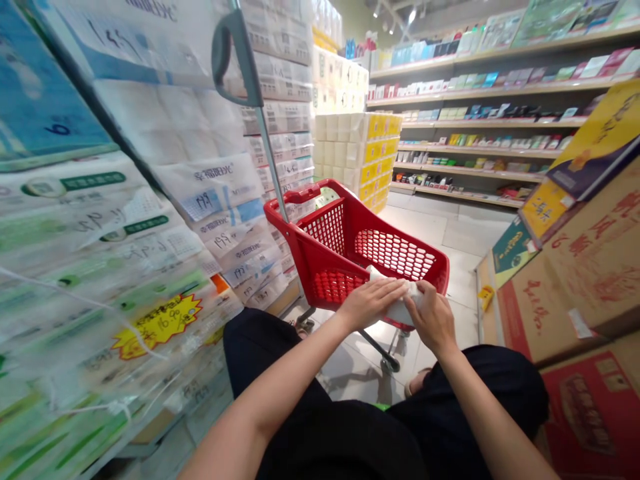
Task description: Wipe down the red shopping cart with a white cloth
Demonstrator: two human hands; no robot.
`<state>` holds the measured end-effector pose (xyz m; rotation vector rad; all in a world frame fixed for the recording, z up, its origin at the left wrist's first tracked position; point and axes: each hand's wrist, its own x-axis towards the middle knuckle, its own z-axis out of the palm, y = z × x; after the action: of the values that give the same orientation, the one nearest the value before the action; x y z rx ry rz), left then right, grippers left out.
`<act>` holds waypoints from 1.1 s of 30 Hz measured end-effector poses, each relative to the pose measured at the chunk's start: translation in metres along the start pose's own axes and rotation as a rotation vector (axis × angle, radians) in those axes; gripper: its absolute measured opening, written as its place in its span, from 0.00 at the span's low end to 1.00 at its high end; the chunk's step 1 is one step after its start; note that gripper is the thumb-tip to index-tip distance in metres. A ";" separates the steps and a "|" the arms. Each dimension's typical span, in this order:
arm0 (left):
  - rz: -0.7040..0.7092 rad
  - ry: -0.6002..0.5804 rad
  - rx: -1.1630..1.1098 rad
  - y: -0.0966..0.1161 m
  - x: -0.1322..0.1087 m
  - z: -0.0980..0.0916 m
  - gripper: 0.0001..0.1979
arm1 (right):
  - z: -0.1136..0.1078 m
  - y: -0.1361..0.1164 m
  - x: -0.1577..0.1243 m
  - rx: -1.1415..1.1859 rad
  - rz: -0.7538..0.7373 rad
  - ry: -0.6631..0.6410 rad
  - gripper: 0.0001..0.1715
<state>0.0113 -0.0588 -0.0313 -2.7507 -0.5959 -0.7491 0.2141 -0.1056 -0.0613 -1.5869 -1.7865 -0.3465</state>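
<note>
Lying flat, left hand apparently steadies the white cloth that right hand clutches, red shopping cart just beyond.

The trousers were dark navy, close to black, plain and loosely cut, with rounded fabric over the knees. A plain black garment covered the torso. Both forearms were bare as far as they showed, tapering toward the wrists. The left grip and right grip were bare, human hands. The footwear was too small to make out.
</note>
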 end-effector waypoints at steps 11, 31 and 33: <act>-0.444 0.096 0.112 -0.061 -0.014 -0.027 0.13 | 0.000 -0.056 0.045 -0.110 -0.195 -0.078 0.23; -0.386 0.005 -0.220 -0.082 -0.003 -0.019 0.12 | -0.019 0.090 0.005 -0.053 -0.415 -0.240 0.20; -0.381 0.007 -0.230 -0.082 -0.004 -0.020 0.12 | -0.016 0.104 0.010 -0.042 -0.407 -0.274 0.22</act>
<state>-0.0362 0.0069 -0.0074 -2.8721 -1.1177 -0.9602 0.3179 -0.0866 -0.0694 -1.3396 -2.3336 -0.3694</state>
